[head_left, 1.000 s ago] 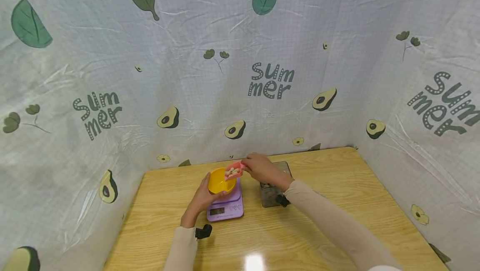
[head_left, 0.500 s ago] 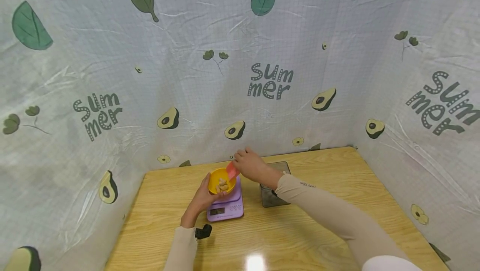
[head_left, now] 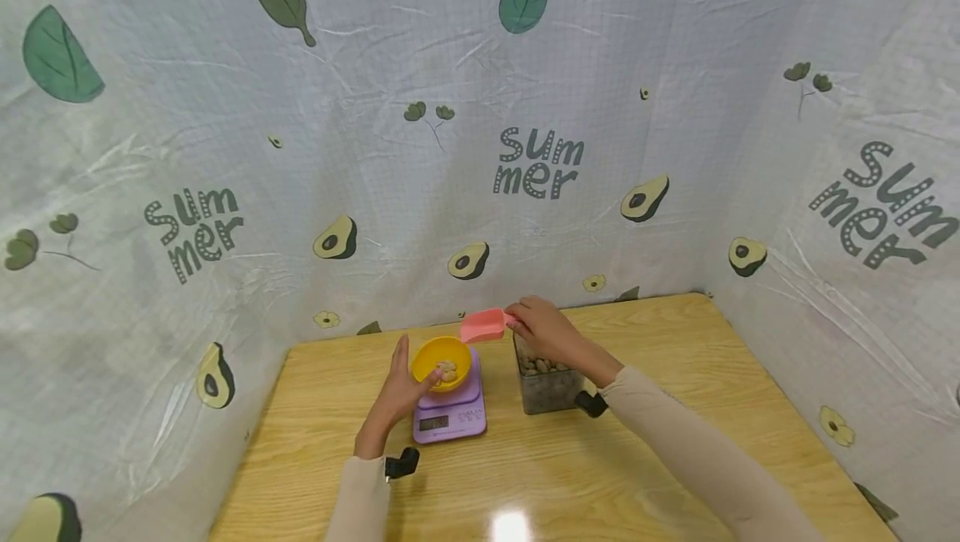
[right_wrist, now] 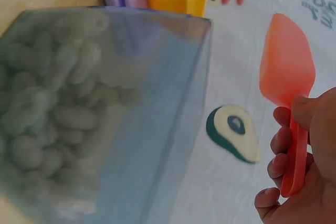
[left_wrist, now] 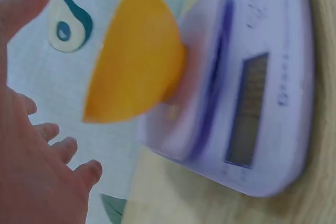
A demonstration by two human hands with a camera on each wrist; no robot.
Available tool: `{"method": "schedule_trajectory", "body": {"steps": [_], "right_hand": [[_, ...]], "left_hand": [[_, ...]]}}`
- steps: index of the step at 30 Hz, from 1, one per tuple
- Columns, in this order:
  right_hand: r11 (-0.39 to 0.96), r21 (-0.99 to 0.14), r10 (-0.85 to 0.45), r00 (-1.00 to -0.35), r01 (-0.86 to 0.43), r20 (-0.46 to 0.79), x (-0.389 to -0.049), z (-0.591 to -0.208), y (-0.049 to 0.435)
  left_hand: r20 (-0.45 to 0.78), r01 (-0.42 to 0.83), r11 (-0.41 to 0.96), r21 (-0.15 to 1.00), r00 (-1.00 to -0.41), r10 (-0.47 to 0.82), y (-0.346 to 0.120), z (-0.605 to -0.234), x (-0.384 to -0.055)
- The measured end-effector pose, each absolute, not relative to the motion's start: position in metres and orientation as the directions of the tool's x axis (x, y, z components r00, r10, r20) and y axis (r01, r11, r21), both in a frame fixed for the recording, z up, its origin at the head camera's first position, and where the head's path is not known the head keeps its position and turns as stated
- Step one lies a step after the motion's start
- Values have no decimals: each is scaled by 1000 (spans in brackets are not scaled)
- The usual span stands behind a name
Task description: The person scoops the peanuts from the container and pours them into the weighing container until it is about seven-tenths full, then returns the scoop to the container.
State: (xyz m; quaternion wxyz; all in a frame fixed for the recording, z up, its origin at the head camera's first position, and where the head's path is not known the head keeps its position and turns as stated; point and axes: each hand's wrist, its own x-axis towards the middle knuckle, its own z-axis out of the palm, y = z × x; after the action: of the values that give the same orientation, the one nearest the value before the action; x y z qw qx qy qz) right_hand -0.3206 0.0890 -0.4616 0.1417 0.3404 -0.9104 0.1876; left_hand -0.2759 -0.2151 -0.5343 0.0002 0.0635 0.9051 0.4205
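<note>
My left hand (head_left: 397, 392) is beside the yellow bowl (head_left: 427, 353), fingers spread. In the left wrist view a gap separates its fingers from the bowl wall. Several peanuts (head_left: 447, 372) lie in the bowl, which stands on a purple kitchen scale (head_left: 467, 425); its display is too blurred to read. Up and to the right, my right hand (head_left: 546, 330) grips a pink scoop (head_left: 483, 325) by its handle. In the right wrist view my fingers and thumb wrap that handle, and no peanuts show in the scoop.
A see-through bin (head_left: 551, 398) holding many peanuts (right_wrist: 63, 114) stands right of the scale, partly under my right hand. Behind the wooden table (head_left: 337, 375) hangs a printed sheet (head_left: 405, 275), with more sheeting at both sides.
Peanuts have gone from the scoop into the bowl. My right hand has drawn the emptied scoop back to the right, toward the bin. My left hand has let go of the bowl.
</note>
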Motion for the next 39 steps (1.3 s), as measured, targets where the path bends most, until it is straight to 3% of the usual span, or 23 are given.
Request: {"method": "schedule_trajectory", "body": {"steps": [7, 13, 24, 27, 34, 39], "right_hand": [[681, -260, -522, -703, -684, 483, -307, -466, 126], [700, -181, -522, -667, -691, 531, -304, -463, 154], [768, -33, -568, -703, -640, 427, -297, -447, 185], [769, 52, -600, -691, -637, 402, -297, -446, 185], [694, 366, -720, -591, -621, 363, -299, -446, 181], [622, 479, -777, -566, -619, 276, -299, -442, 176]], "left_hand": [[123, 177, 606, 776, -984, 131, -205, -512, -269], [190, 263, 565, 782, -964, 185, -186, -493, -268], [236, 361, 476, 802, -923, 303, -130, -483, -271], [223, 366, 457, 810, -914, 338, -115, -486, -273], [112, 332, 508, 795, -903, 415, -85, -504, -280], [71, 311, 509, 803, -897, 436, -73, -513, -282]]}}
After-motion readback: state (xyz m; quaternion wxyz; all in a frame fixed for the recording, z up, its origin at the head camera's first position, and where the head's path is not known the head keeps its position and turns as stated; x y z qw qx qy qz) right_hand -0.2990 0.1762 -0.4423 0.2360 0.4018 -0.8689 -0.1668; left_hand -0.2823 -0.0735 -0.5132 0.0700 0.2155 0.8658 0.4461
